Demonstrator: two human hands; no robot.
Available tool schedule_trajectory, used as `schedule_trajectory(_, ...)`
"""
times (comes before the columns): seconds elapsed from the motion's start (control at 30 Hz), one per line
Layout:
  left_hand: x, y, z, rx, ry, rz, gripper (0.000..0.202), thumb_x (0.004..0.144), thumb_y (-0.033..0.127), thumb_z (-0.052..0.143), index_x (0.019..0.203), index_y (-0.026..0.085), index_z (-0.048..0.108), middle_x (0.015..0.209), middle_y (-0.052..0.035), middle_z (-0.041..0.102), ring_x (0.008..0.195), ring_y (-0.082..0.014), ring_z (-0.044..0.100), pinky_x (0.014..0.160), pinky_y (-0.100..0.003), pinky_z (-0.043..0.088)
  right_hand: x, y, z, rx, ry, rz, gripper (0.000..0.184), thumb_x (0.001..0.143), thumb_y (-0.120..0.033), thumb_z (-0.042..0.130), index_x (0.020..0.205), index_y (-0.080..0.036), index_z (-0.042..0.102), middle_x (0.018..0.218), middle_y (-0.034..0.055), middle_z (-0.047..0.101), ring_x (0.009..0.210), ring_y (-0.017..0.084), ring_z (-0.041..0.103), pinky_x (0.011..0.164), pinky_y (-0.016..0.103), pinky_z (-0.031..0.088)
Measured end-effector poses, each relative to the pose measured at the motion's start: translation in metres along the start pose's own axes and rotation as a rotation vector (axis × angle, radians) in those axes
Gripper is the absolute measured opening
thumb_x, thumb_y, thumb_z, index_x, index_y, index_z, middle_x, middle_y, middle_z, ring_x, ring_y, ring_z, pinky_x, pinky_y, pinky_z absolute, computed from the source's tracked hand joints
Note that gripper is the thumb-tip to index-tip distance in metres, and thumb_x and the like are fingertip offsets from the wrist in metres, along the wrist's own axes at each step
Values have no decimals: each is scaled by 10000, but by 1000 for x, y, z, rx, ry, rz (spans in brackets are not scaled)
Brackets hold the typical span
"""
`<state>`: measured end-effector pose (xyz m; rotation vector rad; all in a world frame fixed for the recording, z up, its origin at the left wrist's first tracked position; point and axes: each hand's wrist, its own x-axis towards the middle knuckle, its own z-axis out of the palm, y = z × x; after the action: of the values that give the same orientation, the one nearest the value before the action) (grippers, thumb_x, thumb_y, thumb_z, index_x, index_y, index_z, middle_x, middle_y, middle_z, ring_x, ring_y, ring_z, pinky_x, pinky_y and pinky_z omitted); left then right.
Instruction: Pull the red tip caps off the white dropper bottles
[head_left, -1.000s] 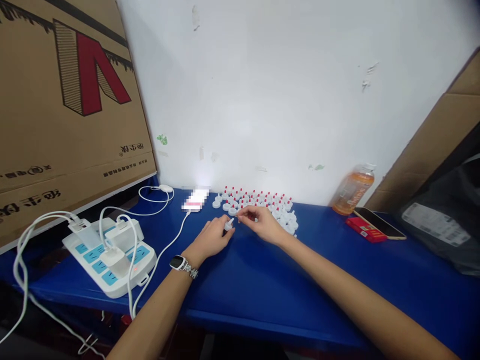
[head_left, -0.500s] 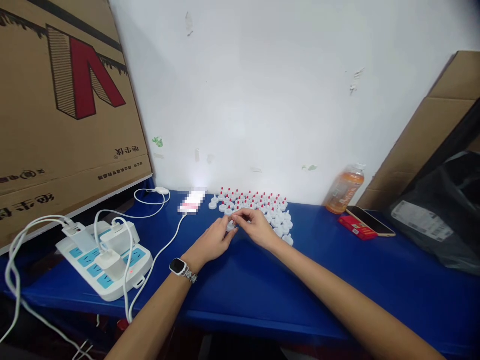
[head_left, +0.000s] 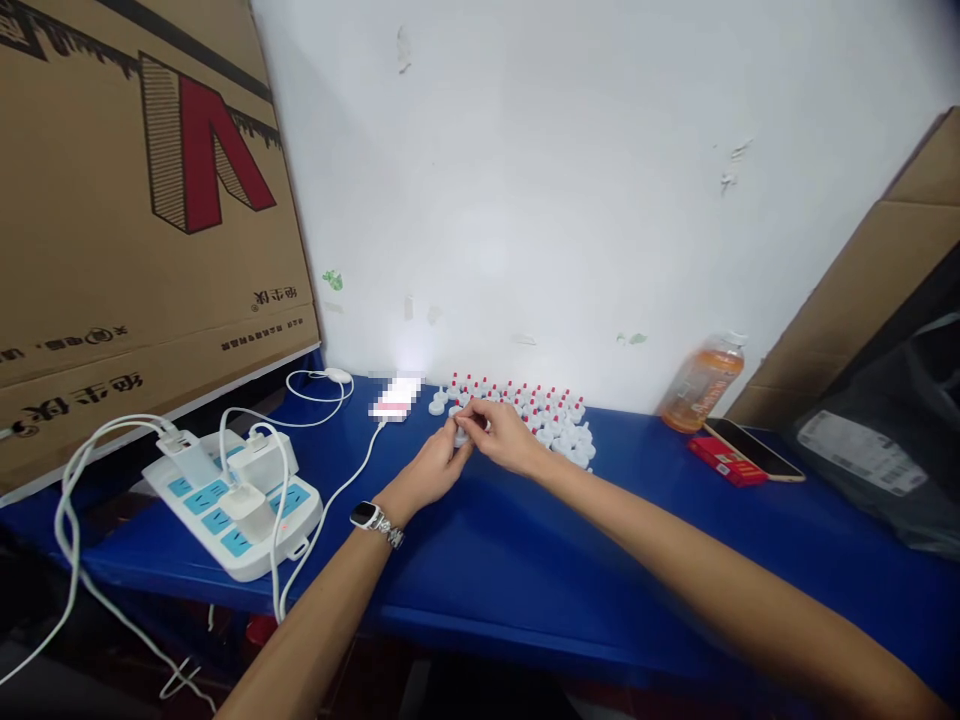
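Head view, both hands (head_left: 480, 445) pinching white cap (head_left: 460, 436), blue table (head_left: 525, 560) front bare

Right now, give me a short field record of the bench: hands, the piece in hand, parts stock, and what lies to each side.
left hand: fingertips on a small white cap, watch on the wrist
right hand: pinching the same cap from the other side
white cap: between both hands, just above the table
parts stock: rows of white caps with red tips, standing by the wall
table: blue top
left side: power strip with white chargers and cables
right side: orange drink bottle, phone on a red box
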<state>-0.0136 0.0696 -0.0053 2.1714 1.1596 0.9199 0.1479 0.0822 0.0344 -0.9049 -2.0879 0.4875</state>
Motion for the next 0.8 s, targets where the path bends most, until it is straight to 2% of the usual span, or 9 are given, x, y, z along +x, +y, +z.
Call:
schedule_trajectory(0.1,0,-8,-5,61,50,-110,521,932,461,488,1316,128,372,807,-37,642,727,-218,636,626,-291,440,10,8,-1,-24,-28,24,134,894,-192,543,826,-170,657,724,-2,666,630,117,565,604,230,396)
schedule_trajectory(0.17,0,-14,-9,158,92,-182,514,896,472,542,1271,145,415,712,4,594,661,-208,605,579,-276,389,21,15,0,-54,-8,51,136,890,-183,538,817,-166,652,704,-3,659,616,117,562,603,231,389)
schedule_trajectory(0.23,0,-18,-13,265,105,-238,309,890,454,548,1041,184,537,672,6,572,632,-193,576,565,-272,346,32,23,2,-100,-18,71,144,883,-159,530,805,-161,651,705,3,664,626,121,568,620,235,388)
schedule_trajectory(0.27,0,-19,-14,301,105,-259,242,893,440,543,903,199,549,662,3,570,622,-184,565,563,-271,331,37,27,5,-135,-48,64,147,875,-142,528,801,-159,654,719,9,671,643,124,574,635,239,386)
schedule_trajectory(0.3,0,-20,-16,321,103,-277,241,894,427,542,797,207,528,653,1,569,612,-176,553,560,-270,319,41,30,7,-182,-90,44,150,864,-125,529,801,-159,660,741,15,681,666,128,581,655,244,385)
schedule_trajectory(0.37,0,-19,-18,319,99,-297,279,895,409,544,706,212,483,632,6,564,592,-163,535,553,-267,304,48,36,12,-309,-171,-22,153,847,-107,538,811,-163,676,807,30,700,748,146,600,730,267,380)
schedule_trajectory(0.53,0,-13,-21,262,77,-320,274,887,381,567,693,214,469,606,17,550,567,-148,504,537,-258,291,53,48,13,-614,-251,-122,181,893,-184,534,871,-172,714,911,78,691,949,222,594,884,362,310)
schedule_trajectory(0.7,-1,-11,-22,220,81,-350,260,885,356,582,700,211,471,606,19,548,565,-140,495,538,-251,297,59,53,5,-656,-214,-44,231,889,-293,576,1052,-196,707,935,81,674,962,233,579,875,358,305)
schedule_trajectory(0.8,0,-14,-23,211,99,-352,263,883,348,587,694,209,468,607,19,548,563,-137,490,536,-252,296,73,51,11,-655,-175,11,287,903,-360,565,1114,-205,685,974,88,676,978,238,574,870,358,308)
